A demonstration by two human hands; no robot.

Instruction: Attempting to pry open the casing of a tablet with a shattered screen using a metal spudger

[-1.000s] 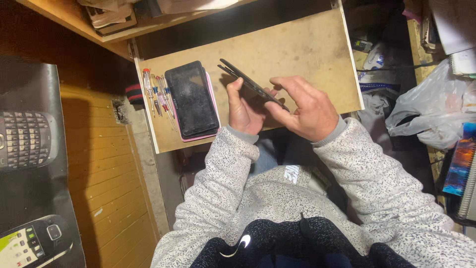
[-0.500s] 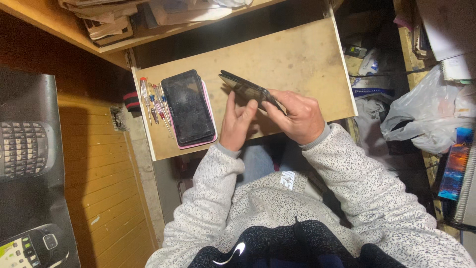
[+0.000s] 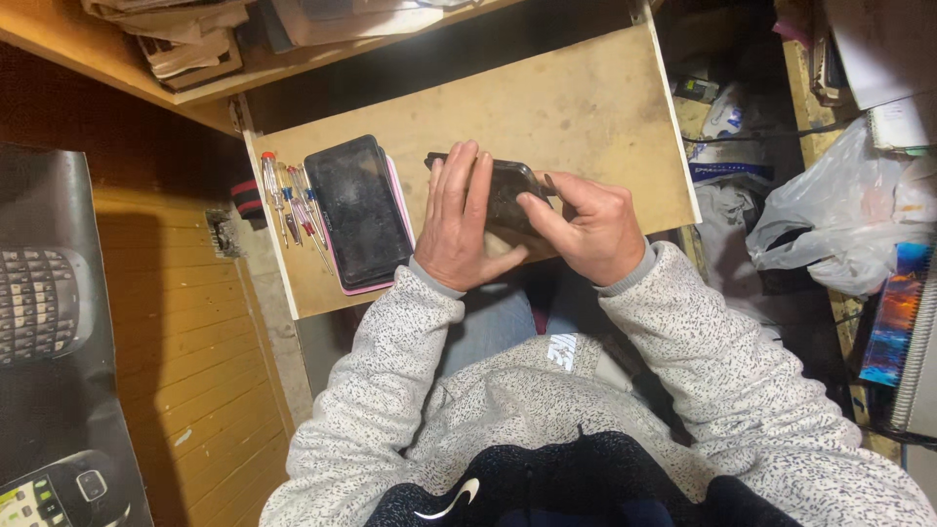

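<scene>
Both my hands hold a black phone flat just above the pull-out wooden board. My left hand lies over its left half with fingers spread across the top. My right hand grips its right end, thumb pressed on the dark face. A second dark phone or tablet lies face up on a pink case at the board's left part, apart from my hands. Small screwdrivers with coloured handles lie in a row left of it.
A wooden shelf with stacked papers runs along the top left. A white plastic bag and cluttered boxes stand to the right. A poster of keypad phones covers the left side. My lap is below the board.
The black phone was held tilted on edge; now it lies flat under my left hand's fingers. My view has moved closer to the board.
</scene>
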